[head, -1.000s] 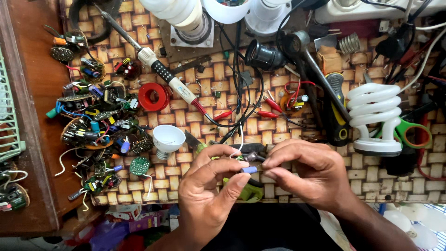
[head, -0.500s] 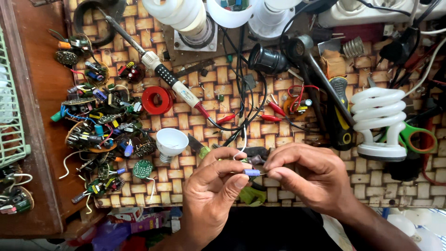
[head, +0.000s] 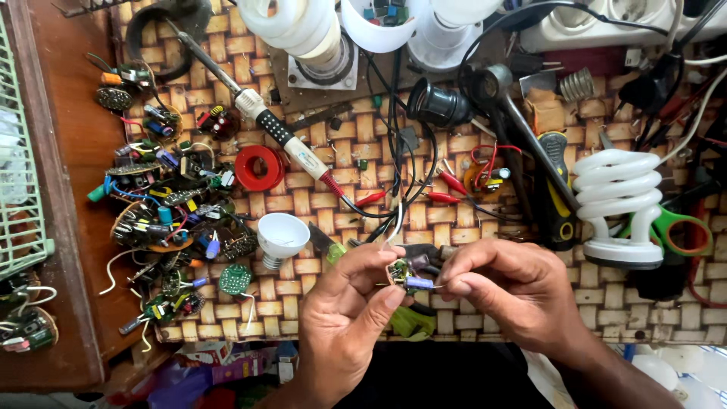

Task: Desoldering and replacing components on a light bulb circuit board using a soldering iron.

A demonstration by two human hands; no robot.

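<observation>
My left hand [head: 344, 318] pinches a small round circuit board [head: 400, 273] between thumb and fingers at the near edge of the woven mat [head: 333, 144]. On the board sits a small blue cylindrical capacitor [head: 419, 283]. My right hand [head: 515, 291] grips the thin lead of that capacitor with thumb and forefinger. A white wire [head: 395, 223] rises from the board. Both hands hover just above the mat, nearly touching each other.
A soldering iron [head: 280, 140] lies diagonally at the upper left beside a red tape roll [head: 259, 167]. A heap of loose circuit boards [head: 163, 204] fills the left. A spiral lamp [head: 621, 204], green-handled scissors [head: 678, 231], a screwdriver [head: 556, 189] and red clips [head: 443, 189] lie to the right.
Both hands have held their place on the small board. Only the fingers shifted slightly on the capacitor lead, and the view moved a little.
</observation>
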